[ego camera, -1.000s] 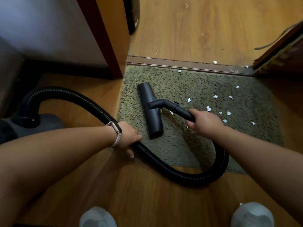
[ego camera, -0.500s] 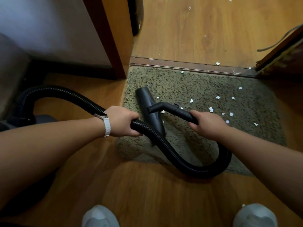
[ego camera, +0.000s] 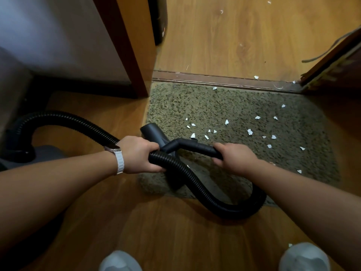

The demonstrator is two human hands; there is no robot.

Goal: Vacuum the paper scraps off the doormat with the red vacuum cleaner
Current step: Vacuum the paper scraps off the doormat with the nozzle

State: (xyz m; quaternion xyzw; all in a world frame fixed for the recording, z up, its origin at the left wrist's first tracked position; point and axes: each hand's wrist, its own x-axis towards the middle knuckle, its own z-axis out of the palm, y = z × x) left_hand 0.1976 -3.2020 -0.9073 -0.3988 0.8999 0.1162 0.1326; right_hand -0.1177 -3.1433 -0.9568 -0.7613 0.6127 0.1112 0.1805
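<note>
Head view: left hand clenches the ribbed hose, right hand the smooth tube (over shaggy doormat).

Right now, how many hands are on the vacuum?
2. The left hand grips the hose above the mat's near-left corner. The right hand grips the tube over the mat. Neither is hidden.

Wooden floor runs past a brown door frame and dark threshold
</note>
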